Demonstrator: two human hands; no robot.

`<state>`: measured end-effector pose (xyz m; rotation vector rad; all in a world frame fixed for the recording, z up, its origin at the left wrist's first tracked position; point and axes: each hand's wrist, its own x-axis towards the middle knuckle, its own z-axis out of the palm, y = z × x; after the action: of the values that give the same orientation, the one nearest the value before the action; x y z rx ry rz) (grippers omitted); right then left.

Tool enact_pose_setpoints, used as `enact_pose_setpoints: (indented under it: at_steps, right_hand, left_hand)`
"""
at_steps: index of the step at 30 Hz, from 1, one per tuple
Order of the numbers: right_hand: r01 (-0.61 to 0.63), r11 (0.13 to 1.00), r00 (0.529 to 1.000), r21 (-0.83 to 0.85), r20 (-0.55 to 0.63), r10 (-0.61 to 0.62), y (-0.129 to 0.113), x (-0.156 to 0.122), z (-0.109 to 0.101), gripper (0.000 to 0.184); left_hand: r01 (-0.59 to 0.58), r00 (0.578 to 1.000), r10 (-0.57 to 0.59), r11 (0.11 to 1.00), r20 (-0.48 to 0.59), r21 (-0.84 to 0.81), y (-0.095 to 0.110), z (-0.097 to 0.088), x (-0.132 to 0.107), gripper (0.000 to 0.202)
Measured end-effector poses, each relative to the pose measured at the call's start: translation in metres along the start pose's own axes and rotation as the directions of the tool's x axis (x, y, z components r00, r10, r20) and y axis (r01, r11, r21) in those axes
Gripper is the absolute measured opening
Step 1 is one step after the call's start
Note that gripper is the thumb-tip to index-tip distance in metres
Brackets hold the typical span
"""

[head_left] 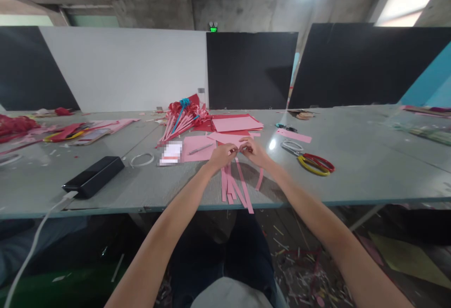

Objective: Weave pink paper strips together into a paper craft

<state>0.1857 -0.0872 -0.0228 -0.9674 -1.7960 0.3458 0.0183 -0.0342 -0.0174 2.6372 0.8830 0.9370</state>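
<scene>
My left hand (225,154) and my right hand (252,151) meet above the table, fingertips pinched together on a thin pink paper strip (260,179). Its curved end shows below my right wrist; the rest is mostly hidden by my fingers. Under my hands, several loose pink paper strips (230,183) fan out toward the table's front edge, one reaching past it. Just beyond lie pink paper sheets (237,123) with red ones among them. A pen (200,149) rests on a pink sheet to the left of my left hand.
Scissors with red and yellow handles (315,164) lie on the right, near a pink strip (294,135). A bundle of pink paper sticks with red curls (185,117) is behind. At left are a black power bank (94,176) with cable and a white cable loop (142,159).
</scene>
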Motion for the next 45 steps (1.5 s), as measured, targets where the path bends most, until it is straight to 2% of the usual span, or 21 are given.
enact_pose_setpoints:
  at_steps: [7, 14, 21, 28, 32, 38, 45]
  right_hand:
    - [-0.012, 1.000, 0.999, -0.016, 0.052, 0.013, 0.002, -0.001, -0.002, 0.027]
    - [-0.049, 0.997, 0.996, 0.057, 0.081, 0.044, 0.003, 0.000, -0.004, 0.031]
    - [-0.096, 0.991, 0.993, 0.097, 0.085, 0.087, 0.004, 0.001, -0.002, 0.029]
    - [-0.116, 0.971, 0.991, 0.210, 0.088, 0.099, 0.007, 0.003, -0.003, 0.032]
    - [-0.157, 0.960, 0.987, 0.233, 0.080, 0.142, 0.003, 0.001, -0.002, 0.036]
    - [-0.247, 0.921, 0.969, 0.302, 0.107, 0.224, -0.001, -0.001, 0.000, 0.045]
    - [-0.263, 0.915, 0.964, 0.306, 0.040, 0.263, -0.004, 0.000, 0.000, 0.044]
  left_hand:
    - [0.024, 0.998, -0.019, 0.997, 0.065, -0.068, -0.008, 0.001, 0.000, 0.022]
    - [-0.004, 0.994, 0.018, 0.991, 0.105, -0.133, -0.009, -0.001, 0.000, 0.027]
    - [0.005, 0.996, 0.011, 0.984, 0.090, -0.180, -0.009, -0.001, -0.001, 0.025]
    - [0.052, 0.995, -0.020, 0.937, 0.095, -0.346, -0.007, -0.003, 0.000, 0.029]
    - [0.058, 0.995, -0.026, 0.931, 0.094, -0.361, -0.008, -0.003, -0.001, 0.035]
    - [0.097, 0.993, -0.066, 0.919, 0.094, -0.383, -0.008, -0.002, -0.001, 0.026]
    - [0.074, 0.997, -0.065, 0.919, 0.036, -0.386, -0.002, -0.005, 0.000, 0.024]
